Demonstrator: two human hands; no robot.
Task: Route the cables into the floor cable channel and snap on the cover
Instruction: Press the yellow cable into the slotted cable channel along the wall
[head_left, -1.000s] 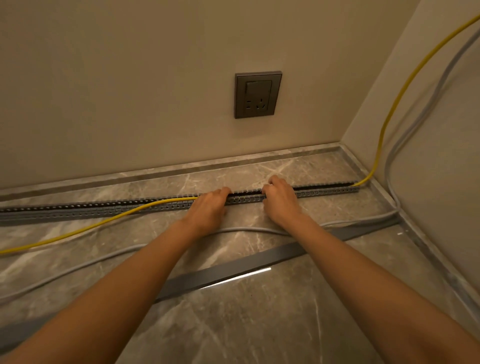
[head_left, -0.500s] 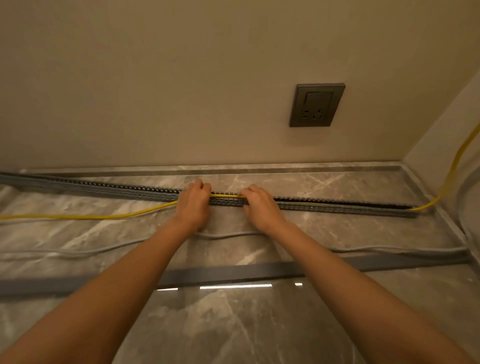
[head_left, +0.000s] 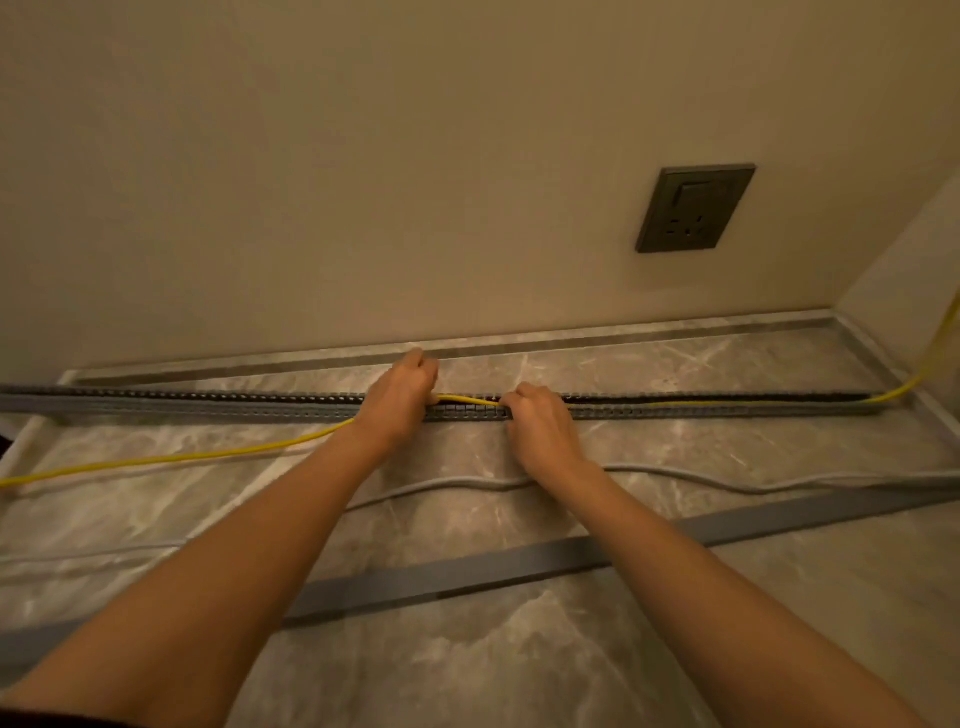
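A long grey slotted cable channel (head_left: 208, 406) lies on the marble floor along the wall. The yellow cable (head_left: 171, 458) sits inside the channel on the right, then leaves it under my left hand and trails across the floor to the left. My left hand (head_left: 400, 402) and my right hand (head_left: 540, 423) both pinch the yellow cable at the channel's middle, with a short raised stretch between them. A grey cable (head_left: 727, 486) lies loose on the floor nearer me. The flat grey cover strip (head_left: 467, 574) lies nearest me, under my forearms.
A dark wall socket (head_left: 695, 209) sits on the beige wall above the channel's right part. A side wall (head_left: 909, 270) closes the corner at right, where the yellow cable climbs. A stone skirting (head_left: 623, 340) runs along the wall base.
The view has swung left, so the socket and the corner sit farther right. Both hands have shifted left along the channel, and more of the yellow cable lies inside it.
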